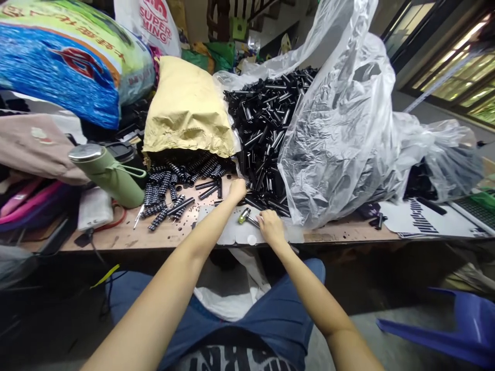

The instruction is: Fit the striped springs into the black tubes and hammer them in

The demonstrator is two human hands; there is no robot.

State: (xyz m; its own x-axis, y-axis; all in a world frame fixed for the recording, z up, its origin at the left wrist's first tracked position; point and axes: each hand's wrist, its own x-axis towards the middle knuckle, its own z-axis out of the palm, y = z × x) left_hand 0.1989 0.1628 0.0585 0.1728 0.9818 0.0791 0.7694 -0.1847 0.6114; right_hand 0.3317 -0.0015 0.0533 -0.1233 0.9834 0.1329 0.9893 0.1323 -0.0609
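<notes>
My left hand (pixel 236 189) reaches to the near edge of a big heap of black plastic tubes (pixel 266 129) spilling from a clear plastic bag (pixel 340 129); its fingers are curled at the tubes, and whether it grips one is hidden. My right hand (pixel 269 226) rests on the wooden table (pixel 127 234) with its fingers closed on a small metal tool (pixel 251 220) with a yellow-green end (pixel 242 217). Loose black tubes (pixel 207 188) and checkered black-and-white pieces (pixel 162 193) lie to the left.
A tan paper sack (pixel 185 108) lies over the checkered pieces. A green flask (pixel 110 175) lies on its side at the left, beside clothes and woven bags. A blue plastic chair (pixel 456 330) stands at the lower right. A white bag (pixel 232 293) hangs under the table edge.
</notes>
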